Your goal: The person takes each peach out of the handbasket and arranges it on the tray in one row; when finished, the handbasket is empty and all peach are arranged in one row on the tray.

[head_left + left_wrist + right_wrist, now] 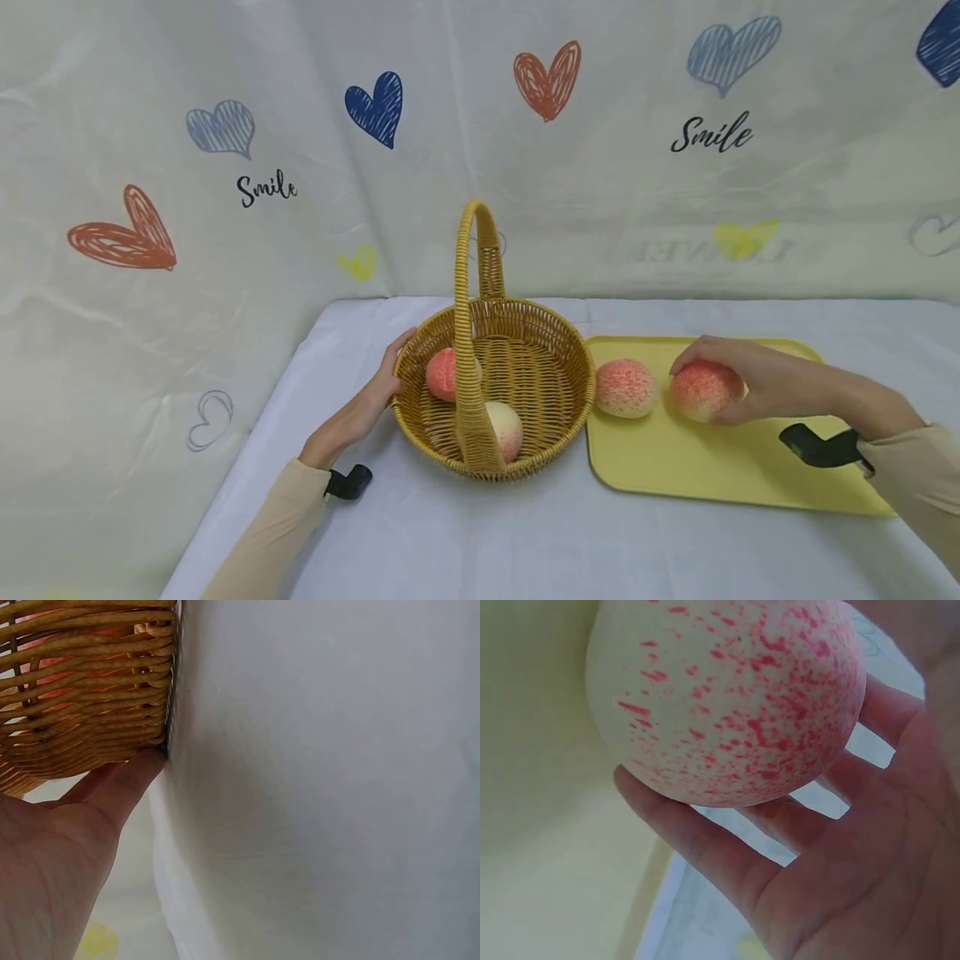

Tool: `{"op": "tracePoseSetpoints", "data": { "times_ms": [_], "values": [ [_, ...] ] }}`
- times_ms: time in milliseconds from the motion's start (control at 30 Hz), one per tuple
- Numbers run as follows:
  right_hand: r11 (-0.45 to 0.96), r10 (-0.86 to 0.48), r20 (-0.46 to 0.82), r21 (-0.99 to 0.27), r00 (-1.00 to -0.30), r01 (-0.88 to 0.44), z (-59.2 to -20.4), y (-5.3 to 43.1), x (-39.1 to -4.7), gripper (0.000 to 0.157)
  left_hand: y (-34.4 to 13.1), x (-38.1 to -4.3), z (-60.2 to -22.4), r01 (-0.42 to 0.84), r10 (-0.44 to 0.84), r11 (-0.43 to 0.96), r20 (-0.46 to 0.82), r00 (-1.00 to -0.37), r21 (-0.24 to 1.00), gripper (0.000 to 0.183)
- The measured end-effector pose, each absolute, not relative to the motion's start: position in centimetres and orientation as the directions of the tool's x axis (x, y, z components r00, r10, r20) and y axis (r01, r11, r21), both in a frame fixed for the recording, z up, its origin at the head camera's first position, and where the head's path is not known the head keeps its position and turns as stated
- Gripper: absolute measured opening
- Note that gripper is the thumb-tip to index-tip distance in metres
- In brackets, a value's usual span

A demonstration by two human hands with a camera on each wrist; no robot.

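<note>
My left hand [381, 385] rests against the left side of a wicker basket [573, 333], fingers extended along its outer wall. In the left wrist view, a fingertip touches the basket's lower edge by the tablecloth. Inside the basket lie a pinkish-red peach [441, 374], partly behind the handle, and a paler peach [506, 431]. My right hand [772, 385] grips a speckled peach [701, 392] over the yellow tray [712, 467], its fingers spread round the fruit. Another peach [626, 388] sits on the tray's left part, beside the basket.
The basket's tall arched handle [465, 333] rises above its rim. A white cloth [480, 542] covers the table, and behind it hangs a pale curtain [450, 167] printed with hearts and "Smile". Black straps with small devices are on both wrists.
</note>
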State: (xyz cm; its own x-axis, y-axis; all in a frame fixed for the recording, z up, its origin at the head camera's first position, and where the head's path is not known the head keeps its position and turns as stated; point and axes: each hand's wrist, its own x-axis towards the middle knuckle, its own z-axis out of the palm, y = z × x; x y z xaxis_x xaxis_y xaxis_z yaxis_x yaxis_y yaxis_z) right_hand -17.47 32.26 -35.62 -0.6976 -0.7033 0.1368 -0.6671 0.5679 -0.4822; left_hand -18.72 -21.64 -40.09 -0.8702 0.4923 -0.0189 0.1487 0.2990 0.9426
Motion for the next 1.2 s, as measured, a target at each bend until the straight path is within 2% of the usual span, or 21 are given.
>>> {"op": "tracePoseSetpoints", "data": {
  "times_ms": [300,700,1033,1200],
  "values": [
    [0.641,-0.647,0.129,-0.441,-0.751,-0.628,-36.2,31.8,-17.6,0.056,-21.6,-18.7,-40.0,0.155,0.487,0.308,-0.016,-0.873,0.939,0.085],
    [0.607,-0.669,0.195,-0.414,-0.717,-0.678,-36.3,31.7,-17.3,0.062,-21.4,-18.9,-40.1,0.153,0.473,0.32,-0.018,-0.881,0.935,0.086],
    [0.736,-0.579,0.076,-0.378,-0.812,-0.561,-35.3,31.2,-16.9,0.058,-21.4,-18.8,-40.1,0.146,0.464,0.322,-0.022,-0.885,0.935,0.085],
    [0.708,-0.614,0.122,-0.352,-0.78,-0.612,-35.7,31.1,-16.9,0.061,-21.3,-18.8,-39.9,0.148,0.458,0.335,-0.024,-0.889,0.93,0.086]
  ]
}}
